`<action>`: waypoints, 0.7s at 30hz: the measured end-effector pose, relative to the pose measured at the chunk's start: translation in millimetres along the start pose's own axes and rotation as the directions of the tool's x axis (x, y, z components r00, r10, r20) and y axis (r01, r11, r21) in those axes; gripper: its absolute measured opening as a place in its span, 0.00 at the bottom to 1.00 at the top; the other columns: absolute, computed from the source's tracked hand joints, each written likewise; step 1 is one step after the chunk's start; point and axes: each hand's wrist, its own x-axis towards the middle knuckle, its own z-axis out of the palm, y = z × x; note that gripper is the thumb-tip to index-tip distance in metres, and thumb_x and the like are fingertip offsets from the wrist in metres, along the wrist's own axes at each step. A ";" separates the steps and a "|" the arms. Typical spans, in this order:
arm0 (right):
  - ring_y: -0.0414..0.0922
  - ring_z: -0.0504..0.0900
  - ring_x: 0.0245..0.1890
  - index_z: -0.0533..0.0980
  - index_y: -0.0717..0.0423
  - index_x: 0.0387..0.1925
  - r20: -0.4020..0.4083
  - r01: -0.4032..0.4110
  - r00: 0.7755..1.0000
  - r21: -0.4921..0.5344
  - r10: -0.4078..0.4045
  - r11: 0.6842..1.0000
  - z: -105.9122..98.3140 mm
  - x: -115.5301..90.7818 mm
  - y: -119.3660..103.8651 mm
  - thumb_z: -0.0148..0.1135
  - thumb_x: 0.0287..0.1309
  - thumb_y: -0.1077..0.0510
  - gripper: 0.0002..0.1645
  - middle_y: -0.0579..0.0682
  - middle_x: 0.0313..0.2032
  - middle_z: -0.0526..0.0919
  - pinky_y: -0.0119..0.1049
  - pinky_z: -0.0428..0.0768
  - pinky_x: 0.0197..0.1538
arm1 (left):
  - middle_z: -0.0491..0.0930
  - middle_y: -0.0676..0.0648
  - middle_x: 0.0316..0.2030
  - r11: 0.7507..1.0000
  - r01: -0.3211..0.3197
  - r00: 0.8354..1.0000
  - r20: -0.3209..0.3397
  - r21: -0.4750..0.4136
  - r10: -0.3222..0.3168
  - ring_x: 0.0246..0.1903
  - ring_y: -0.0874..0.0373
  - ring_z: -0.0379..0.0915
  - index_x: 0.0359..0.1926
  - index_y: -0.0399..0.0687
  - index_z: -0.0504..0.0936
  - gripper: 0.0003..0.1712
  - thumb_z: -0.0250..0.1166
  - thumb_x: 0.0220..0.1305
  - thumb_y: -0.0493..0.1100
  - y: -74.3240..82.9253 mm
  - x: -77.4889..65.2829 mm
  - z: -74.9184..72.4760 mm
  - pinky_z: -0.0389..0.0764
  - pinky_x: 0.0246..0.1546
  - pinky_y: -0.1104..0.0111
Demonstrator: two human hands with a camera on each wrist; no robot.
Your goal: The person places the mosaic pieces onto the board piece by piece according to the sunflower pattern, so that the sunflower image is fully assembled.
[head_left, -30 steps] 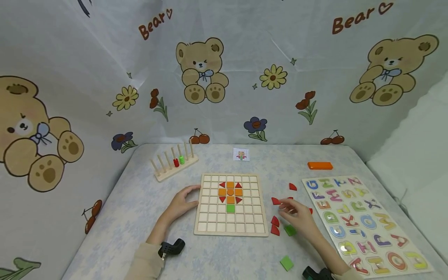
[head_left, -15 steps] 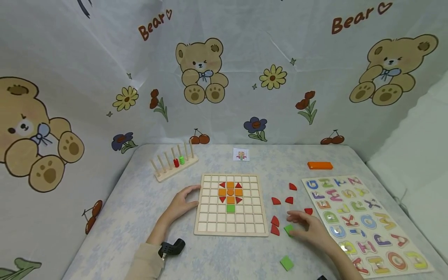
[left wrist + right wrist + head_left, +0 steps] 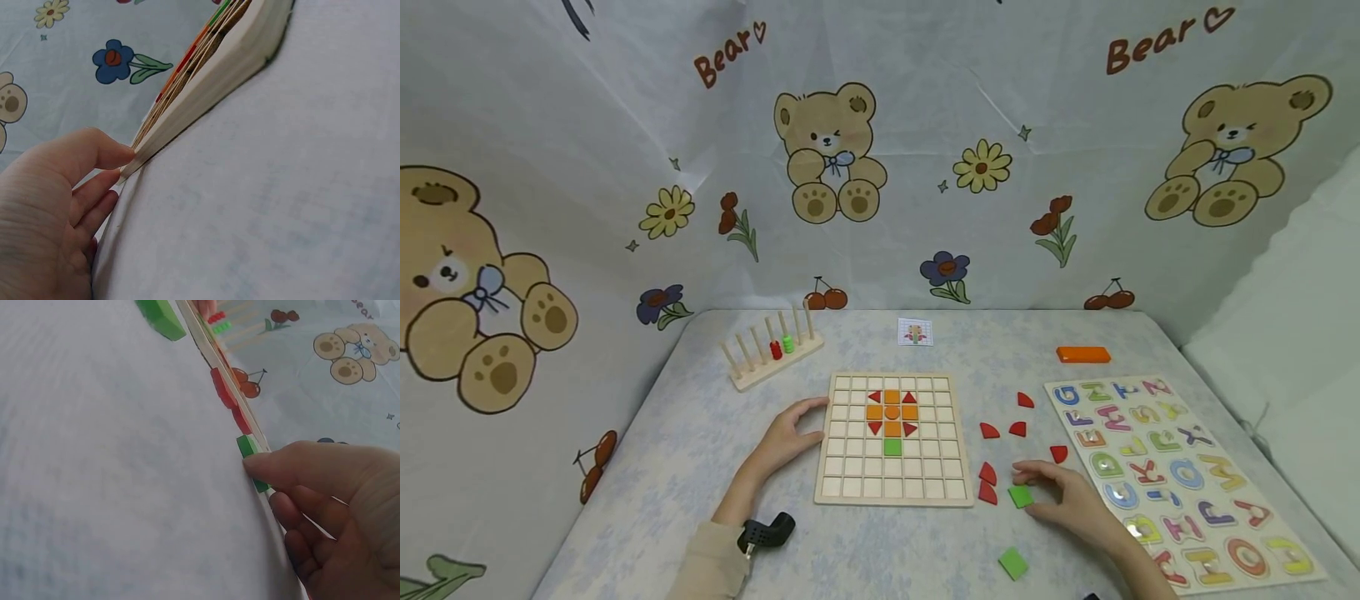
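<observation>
A square wooden grid board (image 3: 850,467) lies mid-table, holding orange squares, an orange disc (image 3: 892,412), several red triangles and one green square (image 3: 892,447). My left hand (image 3: 787,437) rests against the board's left edge with thumb and index finger spread; in the left wrist view the thumb tip touches the board's side (image 3: 187,115). To the right of the board, my right hand (image 3: 1067,500) has thumb and index finger around a loose green square tile (image 3: 1020,497). The right wrist view shows the thumb on that green tile (image 3: 247,445), which is lying on the table.
Several red quarter-circle pieces (image 3: 989,431) lie right of the board, with another green tile (image 3: 1013,563) nearer the front. A letter puzzle board (image 3: 1108,479) fills the right side. Farther back are a peg rack (image 3: 778,362), a pattern card (image 3: 915,332) and an orange block (image 3: 1083,355).
My right hand has moved from the red pieces down to the green tile, which has shifted and turned slightly. The left hand stays at the board's edge.
</observation>
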 end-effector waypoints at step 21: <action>0.35 0.78 0.34 0.77 0.60 0.51 -0.156 -0.025 0.987 0.031 0.029 0.999 28.8 40.0 -32.9 0.72 0.45 0.65 0.28 0.51 0.39 0.85 0.27 0.80 0.42 | 0.68 0.43 0.66 1.000 -0.011 1.000 0.005 0.001 0.011 0.70 0.45 0.56 0.64 0.47 0.71 0.31 0.66 0.59 0.38 0.8 0.4 -0.4 0.56 0.71 0.48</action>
